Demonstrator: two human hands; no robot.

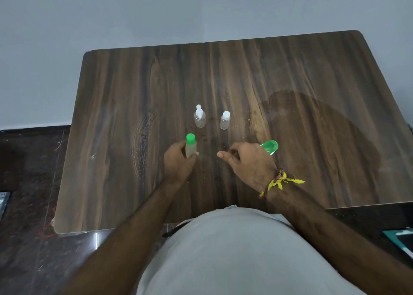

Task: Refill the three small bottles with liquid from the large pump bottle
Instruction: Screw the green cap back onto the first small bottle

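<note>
Torso: grey shirt (234, 250) fills the lower middle of the view; both forearms extend from it over the table's near edge.
Wrist: yellow and red thread (279, 182) tied around the right wrist.
Left hand (178, 163): fingers curled around a small bottle, grasping its lower body.
Held bottle (191, 147): upright on the table, green cap on, pale liquid inside.
Right hand (250, 160): fingers curled, thumb pointing left; cannot tell whether it grasps anything.
Pump bottle (270, 147): only its green top shows, just behind the right hand; the body is hidden.
Spray bottle (199, 117): clear, white nozzle, upright, beyond the held bottle.
Capped bottle (225, 120): clear, white cap, upright, just right of the spray bottle, apart from it.
Table (111, 116): dark wood grain, rounded corners.
Wall (156, 9): plain grey, behind the table.
</note>
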